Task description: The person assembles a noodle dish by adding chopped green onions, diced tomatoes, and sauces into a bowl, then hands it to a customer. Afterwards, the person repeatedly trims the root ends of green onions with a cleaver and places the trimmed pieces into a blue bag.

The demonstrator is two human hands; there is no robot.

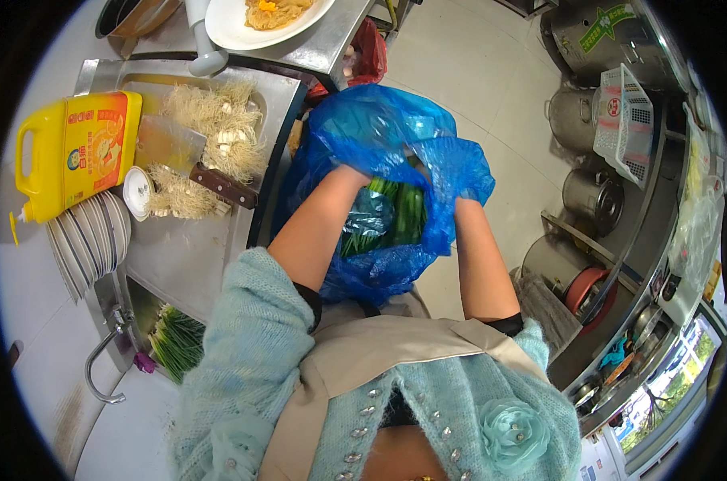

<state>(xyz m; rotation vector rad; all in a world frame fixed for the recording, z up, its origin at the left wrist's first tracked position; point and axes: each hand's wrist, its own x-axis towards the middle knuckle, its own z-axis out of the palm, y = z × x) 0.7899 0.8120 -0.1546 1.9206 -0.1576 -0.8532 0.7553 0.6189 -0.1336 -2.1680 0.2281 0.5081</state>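
A large blue plastic bag (381,114) stands before me with its mouth partly spread. Inside it lie long green vegetables (408,213) and leafy green stalks, beside a crinkled piece of clear plastic film (368,211). My left hand (354,173) reaches in at the bag's left side, its fingers covered by blue film. On the right, my right hand (469,195) is at the bag's raised, bunched edge, which it appears to hold; film hides most of its fingers.
Left, a steel sink counter (177,252) bears cut root ends (219,120), a cleaver (219,183), a yellow detergent jug (81,150) and stacked plates (93,234). Scallions (177,343) lie in the basin below a faucet (102,361). Right, shelving holds steel pots (592,198) and a white basket (622,120).
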